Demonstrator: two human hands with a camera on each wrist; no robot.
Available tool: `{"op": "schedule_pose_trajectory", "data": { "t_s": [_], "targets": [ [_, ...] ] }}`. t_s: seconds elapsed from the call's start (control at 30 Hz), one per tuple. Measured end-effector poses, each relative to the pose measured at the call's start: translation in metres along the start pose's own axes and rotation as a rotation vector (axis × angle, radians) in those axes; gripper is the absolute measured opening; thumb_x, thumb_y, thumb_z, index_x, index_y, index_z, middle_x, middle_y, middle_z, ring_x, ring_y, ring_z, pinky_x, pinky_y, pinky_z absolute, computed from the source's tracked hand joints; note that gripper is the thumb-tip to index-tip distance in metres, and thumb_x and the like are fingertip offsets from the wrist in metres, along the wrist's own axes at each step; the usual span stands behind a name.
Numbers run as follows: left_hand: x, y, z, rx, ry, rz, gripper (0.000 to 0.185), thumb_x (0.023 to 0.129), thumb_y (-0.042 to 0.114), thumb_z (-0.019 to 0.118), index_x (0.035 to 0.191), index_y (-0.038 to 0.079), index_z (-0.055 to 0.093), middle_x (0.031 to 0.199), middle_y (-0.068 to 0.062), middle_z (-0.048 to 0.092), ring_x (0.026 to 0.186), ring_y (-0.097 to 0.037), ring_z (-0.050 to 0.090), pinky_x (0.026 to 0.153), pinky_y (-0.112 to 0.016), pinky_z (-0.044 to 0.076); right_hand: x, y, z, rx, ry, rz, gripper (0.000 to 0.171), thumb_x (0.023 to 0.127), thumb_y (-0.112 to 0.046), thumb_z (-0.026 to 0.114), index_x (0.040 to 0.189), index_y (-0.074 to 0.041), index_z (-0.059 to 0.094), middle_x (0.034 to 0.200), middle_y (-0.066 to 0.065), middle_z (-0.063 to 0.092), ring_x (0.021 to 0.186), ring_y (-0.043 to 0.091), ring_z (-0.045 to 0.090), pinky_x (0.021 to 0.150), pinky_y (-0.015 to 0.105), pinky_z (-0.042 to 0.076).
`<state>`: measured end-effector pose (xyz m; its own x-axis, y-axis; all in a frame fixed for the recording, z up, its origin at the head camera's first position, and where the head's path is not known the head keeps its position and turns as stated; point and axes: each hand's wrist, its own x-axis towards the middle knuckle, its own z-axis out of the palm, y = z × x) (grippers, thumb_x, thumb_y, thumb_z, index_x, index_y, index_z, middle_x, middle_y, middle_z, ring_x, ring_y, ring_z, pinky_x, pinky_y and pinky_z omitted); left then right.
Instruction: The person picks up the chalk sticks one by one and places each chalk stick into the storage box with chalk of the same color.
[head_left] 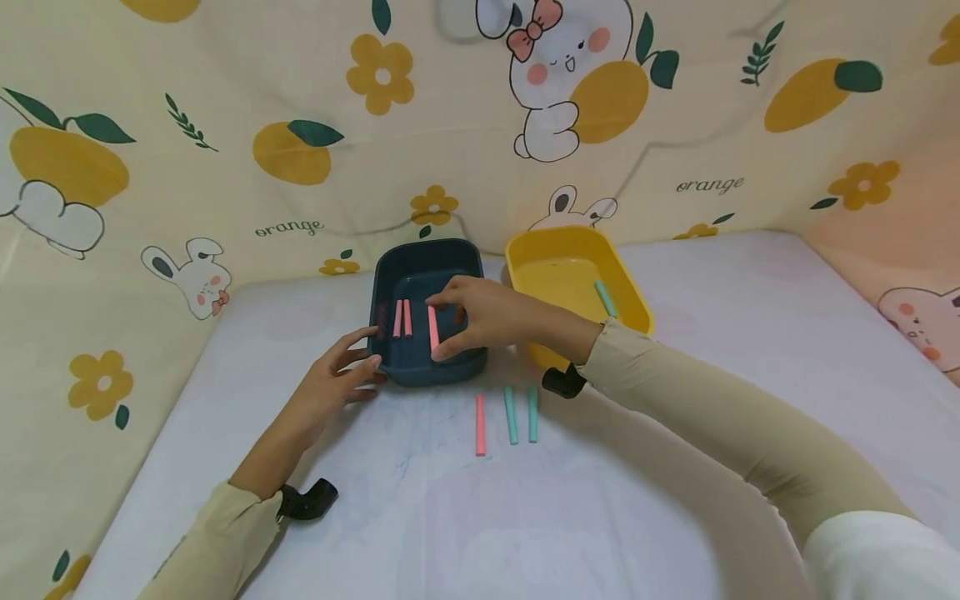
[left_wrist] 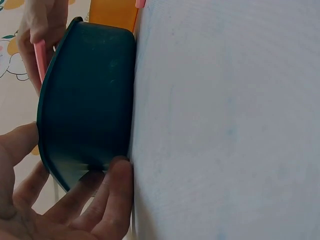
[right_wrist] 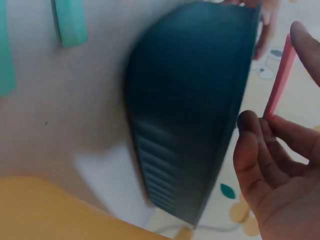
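My right hand [head_left: 491, 312] pinches a slim pink stick [head_left: 432, 327] by its two ends, thumb at one and fingers at the other. It holds the stick over the dark blue bin [head_left: 427, 373], above the rim in the right wrist view. Two more pink sticks [head_left: 402, 318] lie side by side on the bin's floor. At the bin's front left corner, my left hand [head_left: 333, 379] rests its spread fingers against the outer wall [left_wrist: 90, 100], with the thumb by the rim.
A yellow bin [head_left: 633, 292] stands right of the blue one, a teal stick [head_left: 605, 298] inside it; my right forearm crosses its front. On the white table before the bins lie a pink stick [head_left: 480, 425] and two teal sticks [head_left: 512, 415]. A patterned cloth [head_left: 450, 125] hangs behind.
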<state>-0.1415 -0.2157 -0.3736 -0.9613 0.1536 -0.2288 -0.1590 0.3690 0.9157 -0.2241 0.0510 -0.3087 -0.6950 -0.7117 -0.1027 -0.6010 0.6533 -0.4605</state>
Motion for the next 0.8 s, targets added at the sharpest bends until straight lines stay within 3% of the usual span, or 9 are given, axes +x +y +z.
{"op": "schedule_pose_trajectory", "data": {
  "t_s": [0.23, 0.53, 0.8],
  "targets": [
    [-0.001, 0.003, -0.001, -0.013, -0.006, -0.017, 0.065, 0.100, 0.042, 0.057, 0.156, 0.030, 0.027, 0.154, -0.020, 0.039, 0.124, -0.038, 0.058, 0.103, -0.048, 0.052, 0.022, 0.008, 0.005, 0.042, -0.047, -0.044, 0.080, 0.082, -0.058, 0.074, 0.148, -0.022, 0.048, 0.132, 0.000, 0.054, 0.104, 0.012, 0.058, 0.083, 0.026, 0.053],
    [0.001, -0.002, 0.001, -0.019, -0.005, -0.037, 0.061, 0.101, 0.038, 0.056, 0.156, 0.032, 0.028, 0.154, -0.018, 0.041, 0.122, -0.035, 0.060, 0.101, -0.045, 0.054, 0.044, 0.020, 0.011, 0.060, -0.070, -0.037, 0.081, 0.082, -0.057, 0.075, 0.148, -0.018, 0.048, 0.133, 0.003, 0.053, 0.103, 0.014, 0.057, 0.083, 0.026, 0.052],
    [-0.001, -0.001, -0.001, -0.040, -0.013, 0.005, 0.064, 0.099, 0.041, 0.059, 0.155, 0.028, 0.030, 0.152, -0.021, 0.042, 0.119, -0.033, 0.061, 0.099, -0.042, 0.055, 0.065, 0.024, 0.015, -0.005, -0.075, -0.019, 0.080, 0.083, -0.058, 0.074, 0.148, -0.018, 0.049, 0.137, 0.005, 0.053, 0.105, 0.015, 0.058, 0.090, 0.028, 0.052]
  ]
}}
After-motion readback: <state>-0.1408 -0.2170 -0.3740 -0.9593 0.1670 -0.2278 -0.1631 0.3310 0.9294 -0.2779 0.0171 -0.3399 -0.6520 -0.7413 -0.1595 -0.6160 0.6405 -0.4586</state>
